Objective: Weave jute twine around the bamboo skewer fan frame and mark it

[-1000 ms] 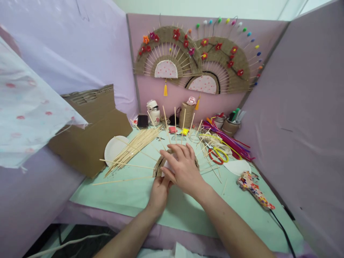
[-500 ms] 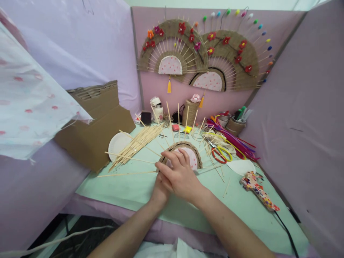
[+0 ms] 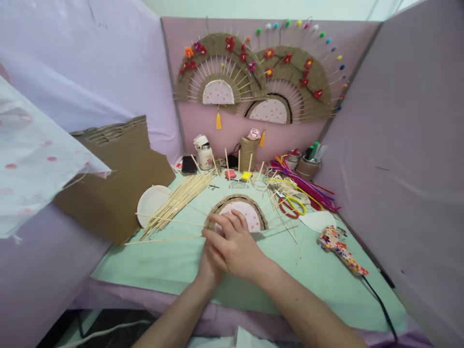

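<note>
A half-round cardboard fan base [image 3: 261, 211], faced with pink-dotted white fabric and rimmed with corrugated brown strips, lies flat on the table. Thin bamboo sticks [image 3: 166, 220] fan outward from its curved edge. My right hand [image 3: 235, 246] rests over the base's lower left part, fingers stretched and slightly apart, its thumb out of sight. Underneath it is my left hand [image 3: 209, 266], close to the base's left corner. The right hand covers the left hand's fingers, so whatever they touch is hidden.
Left of the base lie a bundle of bamboo sticks [image 3: 181, 203], a white paper disc [image 3: 147, 205] and brown cardboard [image 3: 123, 183]. To the right are scissors [image 3: 290, 208], pipe cleaners [image 3: 308, 186] and a flower-patterned glue gun [image 3: 342, 251] with a cord. Two finished fans [image 3: 315, 104] hang behind.
The head view has shifted, so the scene sits further left and the backdrop slightly lower. Both hands keep nearly the same pose over the base's left corner.
</note>
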`<state>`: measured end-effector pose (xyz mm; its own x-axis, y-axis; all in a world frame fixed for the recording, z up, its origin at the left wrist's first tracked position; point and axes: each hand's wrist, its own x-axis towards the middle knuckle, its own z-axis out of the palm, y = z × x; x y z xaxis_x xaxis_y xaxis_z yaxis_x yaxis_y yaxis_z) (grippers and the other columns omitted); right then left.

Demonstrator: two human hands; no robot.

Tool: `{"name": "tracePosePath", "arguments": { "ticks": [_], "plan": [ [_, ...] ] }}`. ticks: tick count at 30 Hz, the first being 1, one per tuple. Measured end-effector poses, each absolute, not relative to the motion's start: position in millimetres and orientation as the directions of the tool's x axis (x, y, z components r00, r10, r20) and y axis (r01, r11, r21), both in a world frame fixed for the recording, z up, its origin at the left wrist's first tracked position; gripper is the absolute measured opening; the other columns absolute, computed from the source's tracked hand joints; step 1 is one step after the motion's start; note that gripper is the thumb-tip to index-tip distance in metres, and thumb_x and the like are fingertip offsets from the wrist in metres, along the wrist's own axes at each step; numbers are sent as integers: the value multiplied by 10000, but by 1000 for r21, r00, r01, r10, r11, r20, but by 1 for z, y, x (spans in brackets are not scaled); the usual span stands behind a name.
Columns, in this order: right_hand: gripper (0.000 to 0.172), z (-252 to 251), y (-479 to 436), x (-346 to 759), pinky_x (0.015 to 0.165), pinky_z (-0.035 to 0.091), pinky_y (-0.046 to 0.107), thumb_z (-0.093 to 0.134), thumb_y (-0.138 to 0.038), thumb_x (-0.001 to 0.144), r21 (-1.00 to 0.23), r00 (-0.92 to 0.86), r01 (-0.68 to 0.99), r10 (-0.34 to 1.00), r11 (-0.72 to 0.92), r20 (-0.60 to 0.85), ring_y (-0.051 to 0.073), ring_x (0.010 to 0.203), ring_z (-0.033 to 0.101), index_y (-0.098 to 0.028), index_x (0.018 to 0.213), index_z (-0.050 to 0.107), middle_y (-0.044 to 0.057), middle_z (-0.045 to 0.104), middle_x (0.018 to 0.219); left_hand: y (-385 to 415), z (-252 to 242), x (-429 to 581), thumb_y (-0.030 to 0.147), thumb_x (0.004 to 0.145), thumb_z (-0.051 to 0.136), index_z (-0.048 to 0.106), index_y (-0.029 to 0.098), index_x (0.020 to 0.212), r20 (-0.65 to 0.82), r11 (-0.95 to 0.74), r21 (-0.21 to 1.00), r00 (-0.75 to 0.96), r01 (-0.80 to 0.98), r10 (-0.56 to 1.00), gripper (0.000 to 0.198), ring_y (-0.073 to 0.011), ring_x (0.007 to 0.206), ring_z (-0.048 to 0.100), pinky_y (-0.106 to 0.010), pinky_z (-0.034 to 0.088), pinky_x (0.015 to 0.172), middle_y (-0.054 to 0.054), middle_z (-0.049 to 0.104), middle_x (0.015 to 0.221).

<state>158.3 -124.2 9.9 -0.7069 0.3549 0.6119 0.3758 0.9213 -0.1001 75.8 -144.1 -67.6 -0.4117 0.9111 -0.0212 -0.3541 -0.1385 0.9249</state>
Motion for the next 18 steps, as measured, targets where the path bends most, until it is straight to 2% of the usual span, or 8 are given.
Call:
{"name": "tracePosePath", "arguments": {
  "ticks": [2, 4, 6, 9, 11, 14, 16, 18],
  "plan": [
    [315, 10, -126, 171, 1047, 269, 477, 526, -264, 848, -143, -653, 399, 390, 906, 650, 248, 1165, 407, -211, 1151, 594, 110, 519, 1262, -151, -55, 66, 362, 811, 547, 619, 202, 940, -63, -103, 899, -358, -425, 932, 218, -237, 1038, 602, -353, 506, 820, -84, 668, 1008],
    [273, 5, -126, 192, 1006, 330, 454, 522, -245, 855, -196, -600, 425, 437, 884, 670, 234, 1111, 453, -201, 1111, 605, 105, 572, 1175, -154, -45, 59, 313, 782, 633, 624, 150, 921, -192, -50, 786, -319, -616, 928, 215, -208, 902, 650, -311, 526, 766, -100, 687, 920],
    [198, -5, -124, 219, 937, 392, 425, 511, -190, 855, -237, -548, 459, 482, 856, 684, 215, 1023, 507, -194, 1015, 628, 91, 620, 1061, -153, -39, 55, 217, 786, 640, 625, 126, 872, -279, -41, 705, -331, -708, 901, 127, -166, 776, 670, -260, 538, 714, -93, 693, 827],
    [174, -28, -115, 272, 833, 450, 397, 489, -162, 858, -276, -441, 582, 582, 765, 683, 209, 918, 558, -194, 937, 641, 90, 637, 961, -151, -39, 49, 128, 819, 586, 616, 118, 824, -379, -7, 652, -334, -758, 863, 33, -157, 724, 681, -234, 552, 660, -89, 682, 751],
    [176, -42, -107, 312, 805, 462, 398, 481, -198, 864, -269, -339, 702, 641, 660, 688, 226, 902, 566, -185, 914, 649, 104, 630, 935, -153, -41, 46, 106, 833, 559, 611, 121, 823, -438, 38, 623, -308, -781, 845, 55, -161, 717, 682, -234, 561, 632, -86, 676, 739],
    [251, -61, -95, 370, 862, 440, 454, 476, -302, 868, -210, -186, 890, 742, 405, 645, 277, 958, 544, -155, 965, 656, 154, 605, 1018, -158, -41, 45, 87, 848, 528, 602, 122, 832, -510, 112, 583, -255, -805, 821, 83, -150, 689, 677, -226, 567, 600, -84, 669, 736],
    [370, -72, -90, 400, 834, 441, 480, 472, -384, 863, -139, -112, 962, 801, 236, 587, 318, 971, 529, -116, 1058, 635, 200, 581, 1057, -162, -39, 46, 80, 855, 514, 595, 116, 833, -541, 155, 571, -228, -806, 810, 92, -146, 671, 673, -225, 569, 589, -86, 665, 733],
    [446, -82, -88, 419, 821, 440, 476, 476, -423, 856, -102, -93, 981, 854, 168, 511, 327, 964, 530, -99, 1136, 598, 209, 576, 1067, -164, -37, 48, 76, 856, 510, 587, 114, 826, -561, 186, 571, -214, -800, 799, 90, -145, 661, 671, -225, 571, 584, -88, 661, 728]
  ]
}}
